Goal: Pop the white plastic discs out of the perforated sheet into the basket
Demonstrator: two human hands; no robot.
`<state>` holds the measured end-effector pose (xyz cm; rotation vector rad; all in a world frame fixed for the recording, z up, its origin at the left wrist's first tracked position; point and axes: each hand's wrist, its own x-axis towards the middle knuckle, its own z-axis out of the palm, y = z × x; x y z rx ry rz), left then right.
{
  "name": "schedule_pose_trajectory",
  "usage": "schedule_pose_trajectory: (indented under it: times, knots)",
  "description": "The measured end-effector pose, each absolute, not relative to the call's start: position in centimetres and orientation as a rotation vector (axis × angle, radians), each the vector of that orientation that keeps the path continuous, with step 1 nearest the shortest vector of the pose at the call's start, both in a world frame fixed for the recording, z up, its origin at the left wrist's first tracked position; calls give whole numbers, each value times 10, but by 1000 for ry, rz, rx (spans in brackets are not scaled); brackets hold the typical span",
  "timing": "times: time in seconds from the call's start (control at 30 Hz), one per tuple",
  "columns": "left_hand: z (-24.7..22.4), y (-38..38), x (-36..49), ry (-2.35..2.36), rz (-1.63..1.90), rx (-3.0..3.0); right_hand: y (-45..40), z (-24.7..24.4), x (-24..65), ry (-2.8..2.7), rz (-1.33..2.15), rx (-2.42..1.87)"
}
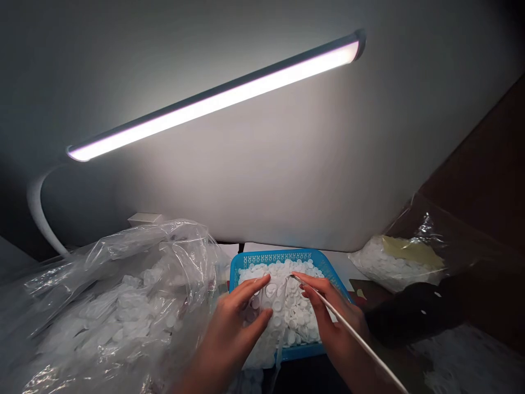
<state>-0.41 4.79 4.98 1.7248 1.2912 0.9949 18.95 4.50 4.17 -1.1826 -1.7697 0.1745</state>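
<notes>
A blue plastic basket (337, 276) holds a heap of small white round pieces (301, 312). Over its left part is a translucent sheet (269, 301) with round shapes in it. My left hand (241, 317) has thumb and fingers closed around the left side of this sheet. On the right, my right hand (334, 312) pinches a long thin white stick (356, 336) near its upper end, at the sheet's right edge. The stick slants down to the lower right.
A large clear plastic bag (123, 306) of white pieces fills the left. Another bag (397, 265) lies at the right, near a dark object (418, 312). A lit bar lamp (217, 101) hangs above, and a white box (145, 219) stands behind the left bag.
</notes>
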Motion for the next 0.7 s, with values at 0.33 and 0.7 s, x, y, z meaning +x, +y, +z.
schedule_pose_trajectory:
  times: [0.33,0.7]
  knots:
    - [57,47,-7,1321,946,1735,42,35,187,-1527,330,-1203]
    - [62,35,-11,1412,759,1791,53,28,199,-1644,-150,-1238]
